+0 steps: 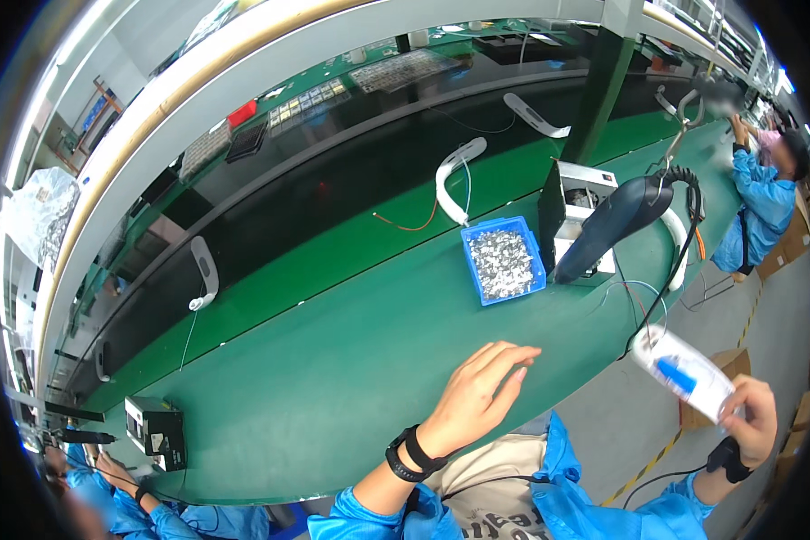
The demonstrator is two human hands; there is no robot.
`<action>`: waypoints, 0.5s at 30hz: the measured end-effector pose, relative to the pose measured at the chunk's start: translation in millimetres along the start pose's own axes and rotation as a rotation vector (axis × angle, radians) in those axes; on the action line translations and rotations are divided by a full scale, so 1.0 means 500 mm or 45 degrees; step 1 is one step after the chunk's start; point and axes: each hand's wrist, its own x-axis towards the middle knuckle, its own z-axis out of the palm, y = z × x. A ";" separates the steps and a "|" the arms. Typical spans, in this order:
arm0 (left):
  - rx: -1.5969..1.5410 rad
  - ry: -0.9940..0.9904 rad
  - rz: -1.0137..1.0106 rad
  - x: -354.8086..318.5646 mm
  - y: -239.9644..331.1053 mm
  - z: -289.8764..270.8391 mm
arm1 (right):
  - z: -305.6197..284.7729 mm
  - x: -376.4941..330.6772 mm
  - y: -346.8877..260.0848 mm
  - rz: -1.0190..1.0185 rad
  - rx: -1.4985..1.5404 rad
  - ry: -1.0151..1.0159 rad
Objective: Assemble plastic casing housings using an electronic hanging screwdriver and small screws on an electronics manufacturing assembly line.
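My right hand (pixel 752 416) is closed on one end of a long white plastic housing (pixel 688 373), held out past the table's right edge. A blue patch shows on the housing, and thin wires rise from its far end. Over the green table (pixel 324 378) my left hand (pixel 484 389) is open, fingers stretched to the right, with nothing in it. Beyond it stands a blue bin (pixel 478 278) of small shiny parts. A black electric screwdriver (pixel 610 225) hangs from a metal hook beside a boxy metal machine (pixel 562 209).
White curved housings (pixel 450 180) with wires lie on the green strip and dark conveyor (pixel 288 211). A green post (pixel 603 90) rises behind the machine. Co-workers in blue sit at far right (pixel 758 211) and lower left. A black boxy device (pixel 164 434) stands at the table's left end.
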 end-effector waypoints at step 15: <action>-0.504 -0.214 -0.343 -0.075 0.028 -0.080 | 0.416 0.418 -0.151 -0.874 0.184 -1.311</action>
